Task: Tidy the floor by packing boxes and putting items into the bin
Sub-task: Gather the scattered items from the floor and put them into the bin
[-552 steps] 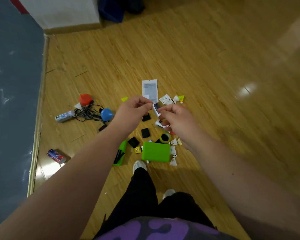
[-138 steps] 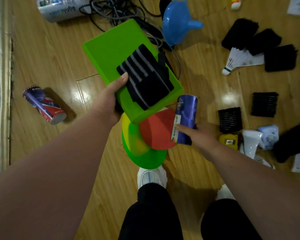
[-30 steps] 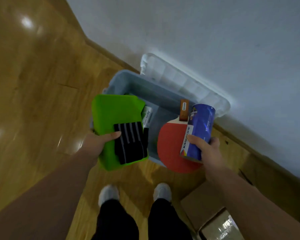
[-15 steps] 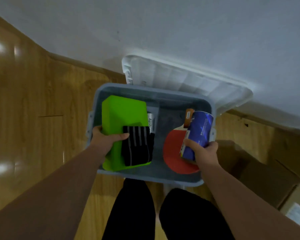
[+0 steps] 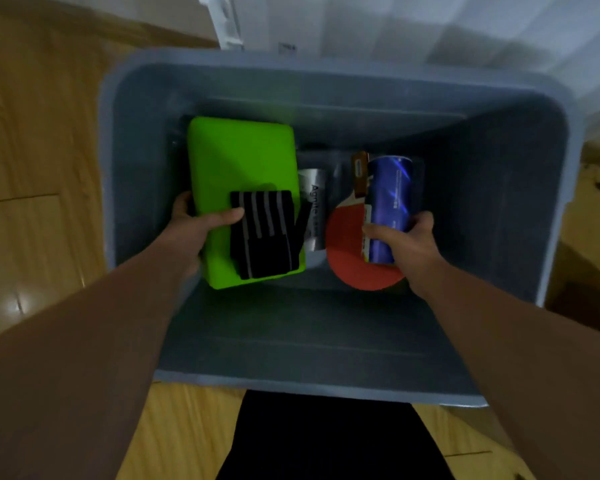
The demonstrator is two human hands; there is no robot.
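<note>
I see both hands down inside the grey bin [image 5: 326, 327], which fills the middle of the frame. Each hand holds its load low between the walls. Whether either load touches the bottom I cannot tell.

The left hand [image 5: 194, 226] sits centre-left and grips the near left edge of the green box [image 5: 243, 161]. Its thumb lies across the top face, its tip touching the edge of the striped black band [image 5: 264, 237] that lies on the box's near end. The other fingers curl round the box's left side. The forearm runs in from the lower left corner.

The right hand [image 5: 409, 244] is at centre-right, fingers and thumb curled round the lower half of the blue can [image 5: 388, 195]. The red paddle [image 5: 350, 258] lies behind the can, its blade reaching under the hand and its wooden handle [image 5: 359, 174] pointing toward the top of the frame. I cannot tell if the fingers pinch the blade as well. The forearm comes in from the lower right.

The box is bright green, flat and rectangular with rounded corners, tilted slightly. The can is glossy blue with a pale printed strip down its left side.

Between the two loads a silver tube [image 5: 314, 202] with dark lettering lies in the bin. A white lid [image 5: 229, 22] stands beyond the far rim, and wooden floor [image 5: 32, 133] shows at the left.
</note>
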